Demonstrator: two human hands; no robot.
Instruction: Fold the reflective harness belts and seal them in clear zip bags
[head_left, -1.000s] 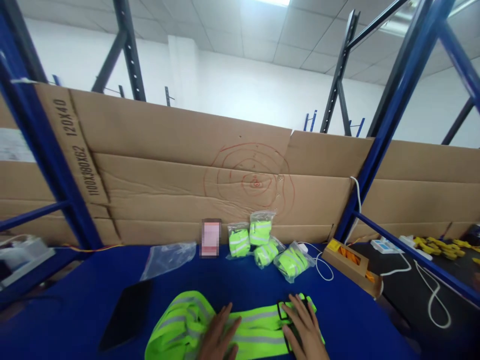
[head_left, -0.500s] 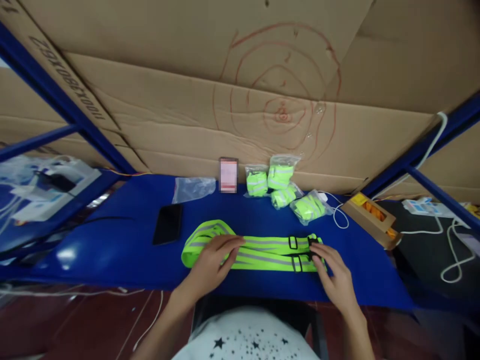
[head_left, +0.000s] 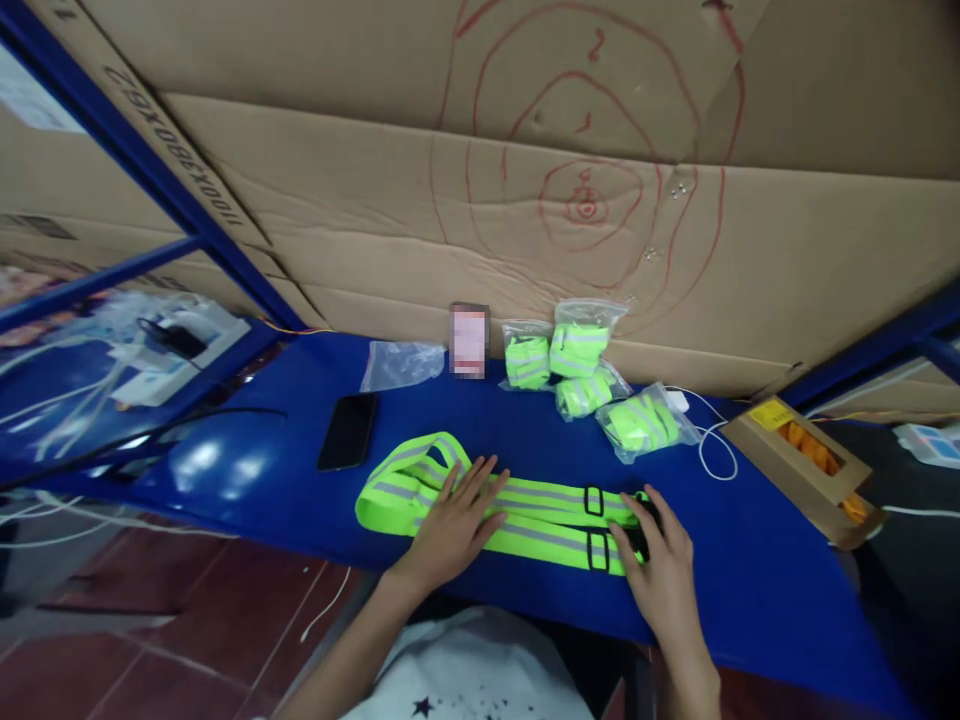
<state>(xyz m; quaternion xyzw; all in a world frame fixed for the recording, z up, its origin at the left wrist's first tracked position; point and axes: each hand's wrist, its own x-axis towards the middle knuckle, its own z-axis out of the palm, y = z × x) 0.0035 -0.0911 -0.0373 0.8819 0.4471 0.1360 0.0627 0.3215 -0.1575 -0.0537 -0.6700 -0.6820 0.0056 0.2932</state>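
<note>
A fluorescent yellow-green reflective strap (head_left: 536, 540) with grey stripes lies folded lengthwise on the blue table, looped at its left end. Two black slide adjusters show toward its right end. My left hand (head_left: 457, 525) rests flat across the strap near the loop, fingers stretched out. At the right end, my right hand (head_left: 660, 565) touches the strap with its thumb and fingers apart. Its fingers partly cover a black buckle (head_left: 643, 535) there. Several clear bags (head_left: 577, 340) with folded straps of the same colour lie behind, by the cardboard.
A black phone (head_left: 347, 432) and an empty clear bag (head_left: 405, 366) lie at the left. A small pinkish box (head_left: 469, 342) stands against the cardboard wall (head_left: 360, 210). To the right are a white cable (head_left: 716, 465) and an open cardboard box (head_left: 802, 465) holding orange items.
My left hand has flattened and spread its fingers over the strap. My right hand stays at the buckle end, its fingers shifted slightly. The whole view has tilted and moved a little.
</note>
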